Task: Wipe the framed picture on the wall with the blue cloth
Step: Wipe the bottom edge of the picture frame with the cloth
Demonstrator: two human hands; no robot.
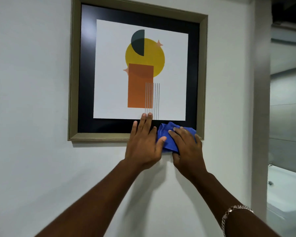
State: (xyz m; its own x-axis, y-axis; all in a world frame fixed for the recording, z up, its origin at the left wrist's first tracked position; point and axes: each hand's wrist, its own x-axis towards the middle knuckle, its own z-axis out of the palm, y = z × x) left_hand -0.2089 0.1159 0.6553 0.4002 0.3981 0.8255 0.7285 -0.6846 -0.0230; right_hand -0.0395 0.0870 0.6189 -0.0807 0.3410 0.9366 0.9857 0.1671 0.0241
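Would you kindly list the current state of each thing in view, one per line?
Framed picture: hanging on the wall, slightly tilted in view.
Blue cloth: bunched, pressed on the frame's lower right corner.
Right hand: clamped on the cloth.
Left hand: flat and open, fingertips on the glass, beside the cloth.
Bracelet: on the right wrist.

We lose the frame's [74, 71] top edge past the picture's upper border. Our right hand [186, 147] covers much of the cloth [164, 134], which in turn hides the frame's lower right corner. Our left hand [144, 142] masks part of the bottom rail. The tub [287, 190] at right is cut off.
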